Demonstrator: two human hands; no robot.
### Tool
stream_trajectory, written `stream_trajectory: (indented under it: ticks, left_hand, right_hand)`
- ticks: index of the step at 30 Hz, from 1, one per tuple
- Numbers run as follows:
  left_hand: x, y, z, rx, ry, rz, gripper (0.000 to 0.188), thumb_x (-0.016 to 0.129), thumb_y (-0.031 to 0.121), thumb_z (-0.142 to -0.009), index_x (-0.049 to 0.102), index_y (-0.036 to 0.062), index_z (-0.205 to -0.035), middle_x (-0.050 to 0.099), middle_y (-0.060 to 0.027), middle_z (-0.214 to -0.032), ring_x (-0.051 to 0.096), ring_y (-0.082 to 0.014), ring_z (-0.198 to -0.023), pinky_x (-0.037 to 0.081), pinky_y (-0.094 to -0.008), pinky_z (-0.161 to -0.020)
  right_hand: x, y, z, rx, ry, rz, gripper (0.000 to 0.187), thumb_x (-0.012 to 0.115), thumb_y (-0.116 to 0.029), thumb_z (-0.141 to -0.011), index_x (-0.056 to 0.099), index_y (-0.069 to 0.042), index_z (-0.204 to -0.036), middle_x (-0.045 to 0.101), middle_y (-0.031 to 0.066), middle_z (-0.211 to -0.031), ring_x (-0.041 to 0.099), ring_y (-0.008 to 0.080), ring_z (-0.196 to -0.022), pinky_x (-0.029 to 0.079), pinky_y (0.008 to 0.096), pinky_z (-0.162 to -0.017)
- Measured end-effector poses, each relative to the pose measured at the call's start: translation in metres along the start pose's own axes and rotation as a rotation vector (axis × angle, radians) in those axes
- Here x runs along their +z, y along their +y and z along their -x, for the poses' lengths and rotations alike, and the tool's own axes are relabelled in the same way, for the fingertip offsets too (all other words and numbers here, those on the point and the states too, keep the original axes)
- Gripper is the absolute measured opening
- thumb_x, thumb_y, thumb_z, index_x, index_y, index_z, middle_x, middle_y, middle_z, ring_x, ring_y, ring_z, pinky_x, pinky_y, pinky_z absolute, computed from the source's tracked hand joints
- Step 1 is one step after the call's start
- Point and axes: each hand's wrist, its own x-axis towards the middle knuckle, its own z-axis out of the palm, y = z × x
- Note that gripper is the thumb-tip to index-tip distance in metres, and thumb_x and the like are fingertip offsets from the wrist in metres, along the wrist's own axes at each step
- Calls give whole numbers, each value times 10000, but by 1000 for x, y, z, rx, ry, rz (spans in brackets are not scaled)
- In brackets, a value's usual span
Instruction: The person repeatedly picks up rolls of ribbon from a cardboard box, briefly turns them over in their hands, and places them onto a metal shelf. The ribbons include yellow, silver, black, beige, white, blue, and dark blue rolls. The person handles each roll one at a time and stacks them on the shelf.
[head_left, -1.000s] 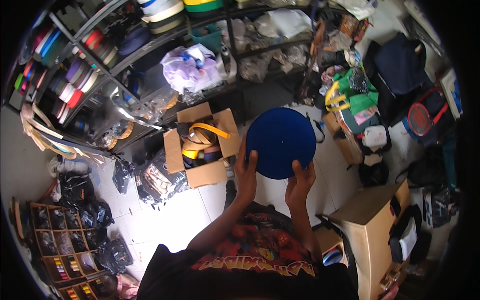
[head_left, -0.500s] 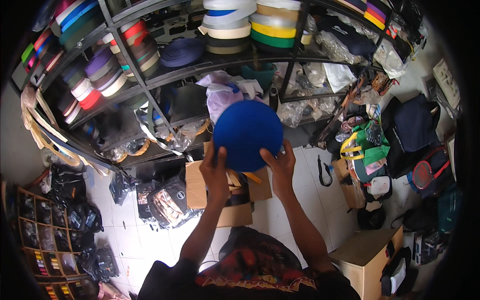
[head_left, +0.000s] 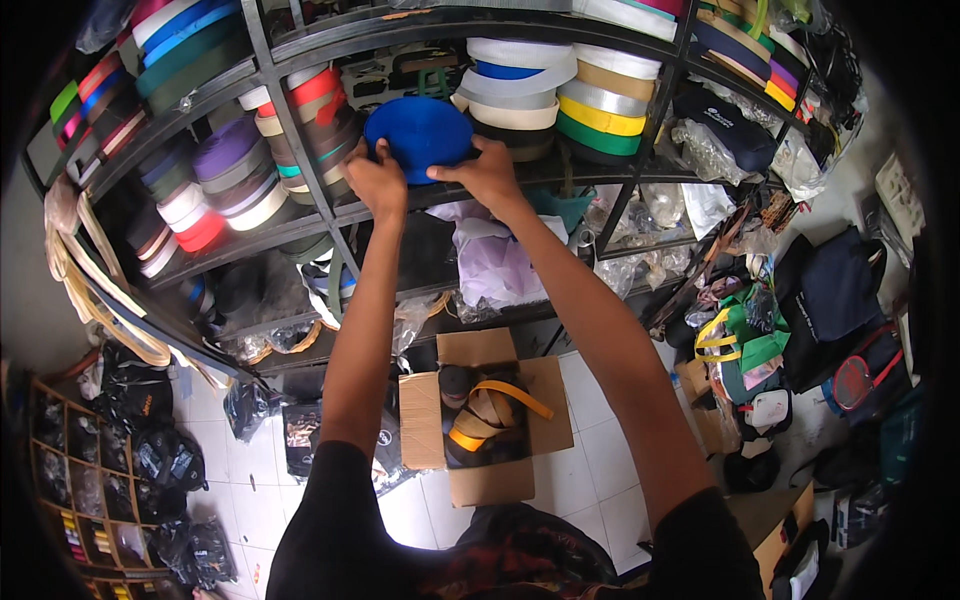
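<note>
A blue roll of webbing [head_left: 418, 140], flat and round, is at the shelf's opening, between stacks of other rolls. My left hand [head_left: 377, 182] grips its near left edge, thumb on top. On its near right edge my right hand [head_left: 485, 175] is closed, the thumb laid over the top and the other fingers partly hidden. Right of it stands a stack of white, blue, grey and cream rolls [head_left: 510, 90]. Whether the blue roll rests on something or is held up, I cannot tell, as its underside is hidden.
Black metal shelving [head_left: 300, 150] has uprights close to my left hand. Below my arms, an open cardboard box [head_left: 423, 420] holds rolls and a yellow-orange strap [head_left: 515, 395]. A lilac plastic bag [head_left: 495, 260] sits on the lower shelf. Bags [head_left: 835, 280] are heaped at the right.
Both hands have moved forward and left with the blue roll, from in front of the shelving into the shelf opening. The dark purple roll seen there is now hidden.
</note>
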Motion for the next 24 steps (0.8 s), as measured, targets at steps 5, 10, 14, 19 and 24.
stream_trajectory:
  ticks: [5,10,14,19,24]
  left_hand:
    - [11,-16,-14,-198,-103,-84,418,648,294,-917,647,-27,-1186,609,-267,-1137,633,-418,-970,504,-459,-847]
    - [-11,-1,-18,-330,-307,-137,485,593,405,-935,611,46,-1262,548,-236,-1229,652,-411,-955,486,-514,-868]
    - [-18,11,-8,-353,-395,4,511,609,383,-936,559,46,-1318,598,-188,-1172,702,-320,-784,542,-441,-684]
    - [-32,13,20,-445,-427,343,573,645,347,-929,483,5,-1359,590,-180,-1232,699,-209,-672,511,-307,-452]
    - [-90,-9,91,-345,-321,509,505,649,302,-938,498,-6,-1307,665,-146,-1096,665,-135,-721,536,-268,-559]
  right_hand:
    - [24,16,-18,-5,106,64,728,935,-192,-551,619,92,-1142,656,84,-819,620,145,-750,515,288,-772]
    - [39,14,-23,-23,162,31,724,923,-210,-558,613,20,-1170,647,214,-1091,616,366,-1058,492,420,-908]
    - [43,29,-27,-9,226,107,858,915,-215,-587,506,16,-1305,551,208,-1260,565,365,-1161,473,417,-964]
    - [37,33,-1,-87,411,80,721,895,-167,-638,566,-11,-1260,589,124,-1151,623,229,-913,516,332,-808]
    - [17,44,121,-109,349,-78,380,754,-21,-785,601,-41,-1132,587,35,-1016,547,105,-728,468,245,-653]
